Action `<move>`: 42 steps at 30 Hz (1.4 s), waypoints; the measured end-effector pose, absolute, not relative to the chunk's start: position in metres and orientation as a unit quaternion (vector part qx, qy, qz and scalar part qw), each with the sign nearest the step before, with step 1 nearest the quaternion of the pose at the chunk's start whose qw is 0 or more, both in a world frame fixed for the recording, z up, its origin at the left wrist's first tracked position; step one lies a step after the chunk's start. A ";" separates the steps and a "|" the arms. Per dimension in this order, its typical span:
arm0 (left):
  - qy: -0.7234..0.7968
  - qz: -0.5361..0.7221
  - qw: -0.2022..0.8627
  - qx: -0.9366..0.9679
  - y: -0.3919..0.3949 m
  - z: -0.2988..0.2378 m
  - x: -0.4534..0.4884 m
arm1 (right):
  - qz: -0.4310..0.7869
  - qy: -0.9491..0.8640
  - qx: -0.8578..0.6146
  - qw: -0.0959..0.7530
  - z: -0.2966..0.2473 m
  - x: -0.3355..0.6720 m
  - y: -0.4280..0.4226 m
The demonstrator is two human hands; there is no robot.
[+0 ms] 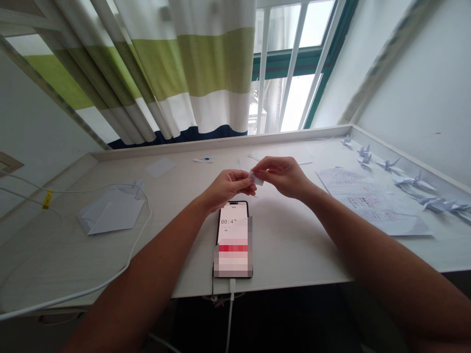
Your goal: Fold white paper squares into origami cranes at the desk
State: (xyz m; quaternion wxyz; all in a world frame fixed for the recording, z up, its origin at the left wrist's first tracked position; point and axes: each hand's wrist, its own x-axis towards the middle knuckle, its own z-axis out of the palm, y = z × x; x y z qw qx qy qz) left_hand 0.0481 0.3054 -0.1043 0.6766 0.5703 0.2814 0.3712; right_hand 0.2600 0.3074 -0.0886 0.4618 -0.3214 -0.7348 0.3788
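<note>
Between both hands, just above the desk, is a small folded piece of white paper (pixel 258 181). My left hand (pixel 234 185) pinches its left side between thumb and fingers. From the right, my right hand (pixel 277 175) grips the paper's upper edge with thumb and fingertips. Part of the paper is hidden behind the fingers, so its exact folded shape cannot be made out. Directly below the hands a phone (pixel 234 235) lies face up, showing a timer at 00:47, its lower screen blurred.
Several folded paper cranes (pixel 415 182) line the right edge beside a written grid sheet (pixel 362 196). White paper sheets (pixel 112 208) lie at left, near a white cable (pixel 150 211). A small blue-and-white item (pixel 206 159) lies at the back. The desk's front edge (pixel 287 289) is close.
</note>
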 end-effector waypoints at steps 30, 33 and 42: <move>0.307 0.320 0.752 0.489 0.299 -0.099 0.049 | 0.515 -0.704 -0.221 0.436 -0.079 0.267 0.305; 0.302 0.319 0.749 0.497 0.298 -0.098 0.049 | 0.513 -0.707 -0.221 0.434 -0.077 0.268 0.304; 0.318 0.368 0.695 0.529 0.295 -0.096 0.056 | 0.515 -0.673 -0.262 0.461 -0.086 0.264 0.309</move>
